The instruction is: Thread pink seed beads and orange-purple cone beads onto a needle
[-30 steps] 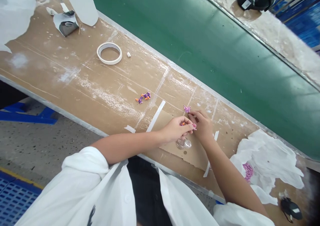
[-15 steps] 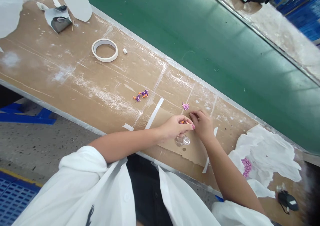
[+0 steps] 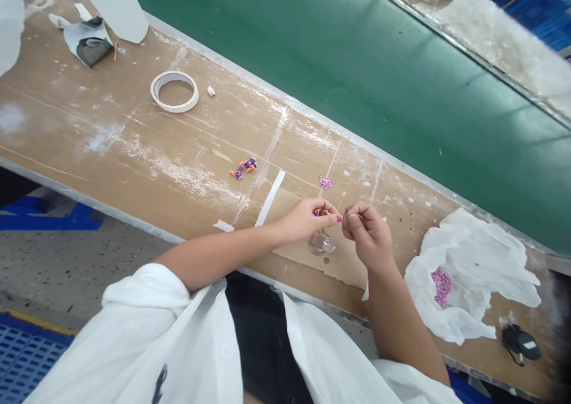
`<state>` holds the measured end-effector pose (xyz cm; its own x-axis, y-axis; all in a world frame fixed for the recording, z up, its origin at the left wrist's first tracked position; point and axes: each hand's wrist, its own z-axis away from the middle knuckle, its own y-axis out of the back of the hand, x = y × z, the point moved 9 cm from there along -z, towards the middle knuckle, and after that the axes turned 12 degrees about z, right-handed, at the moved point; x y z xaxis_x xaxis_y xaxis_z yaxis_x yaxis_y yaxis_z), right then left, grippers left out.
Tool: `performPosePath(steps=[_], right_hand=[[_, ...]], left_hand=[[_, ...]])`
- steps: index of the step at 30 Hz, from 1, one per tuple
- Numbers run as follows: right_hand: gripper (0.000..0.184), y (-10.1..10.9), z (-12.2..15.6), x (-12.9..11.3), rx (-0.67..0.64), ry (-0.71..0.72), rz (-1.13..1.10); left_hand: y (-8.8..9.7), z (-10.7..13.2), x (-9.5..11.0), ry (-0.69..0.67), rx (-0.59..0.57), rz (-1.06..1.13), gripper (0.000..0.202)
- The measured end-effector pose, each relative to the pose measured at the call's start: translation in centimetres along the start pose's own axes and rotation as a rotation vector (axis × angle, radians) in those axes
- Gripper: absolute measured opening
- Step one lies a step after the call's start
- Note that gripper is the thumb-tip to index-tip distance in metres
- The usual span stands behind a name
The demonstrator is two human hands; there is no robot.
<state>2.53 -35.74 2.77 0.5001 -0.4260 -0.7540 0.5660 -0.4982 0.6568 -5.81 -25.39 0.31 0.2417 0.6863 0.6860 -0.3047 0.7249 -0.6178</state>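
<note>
My left hand (image 3: 307,218) is closed in a pinch on a small orange and purple piece above the brown cardboard-covered bench (image 3: 134,148). My right hand (image 3: 368,232) is beside it, fingers pinched together on something too small to make out. A small clear plastic item (image 3: 322,243) lies on the bench just below my left hand. A tiny heap of pink beads (image 3: 325,182) lies a little beyond my hands. A small cluster of purple and orange pieces (image 3: 243,167) rests further left.
A roll of white tape (image 3: 174,91) lies at the back left. White paper (image 3: 473,273) holding more pink beads (image 3: 441,285) is at the right, with a small black item (image 3: 521,343) nearby. A green conveyor belt (image 3: 357,65) runs along the far side.
My right hand has drawn back from the pink bead heap and lifted, pinched, next to my left hand. The view has shifted slightly.
</note>
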Motion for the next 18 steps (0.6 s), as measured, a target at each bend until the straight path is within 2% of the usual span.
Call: performPosePath(steps=[3, 7, 11, 15, 18], right_hand=[[0.023, -0.5, 1.6, -1.6, -0.006, 0.059, -0.139], [0.021, -0.2, 2.6, -2.2, 0.110, 0.126, -0.085], [0.018, 0.2, 3.2, -2.4, 0.215, 0.176, 0.021], [0.013, 0.8, 3.7, -3.0, 0.258, 0.259, 0.060], [0.011, 1.1, 4.0, -3.2, 0.267, 0.271, 0.052]], left_hand=[[-0.6, 0.4, 0.7, -0.052, -0.052, -0.090, 0.032], [-1.0, 0.7, 1.6, -0.122, -0.081, -0.221, 0.029], [-1.8, 0.8, 1.6, -0.143, -0.146, -0.290, 0.028], [-2.3, 0.7, 1.4, -0.159, -0.173, -0.325, 0.027], [-2.6, 0.7, 1.3, -0.151, -0.190, -0.326, 0.022]])
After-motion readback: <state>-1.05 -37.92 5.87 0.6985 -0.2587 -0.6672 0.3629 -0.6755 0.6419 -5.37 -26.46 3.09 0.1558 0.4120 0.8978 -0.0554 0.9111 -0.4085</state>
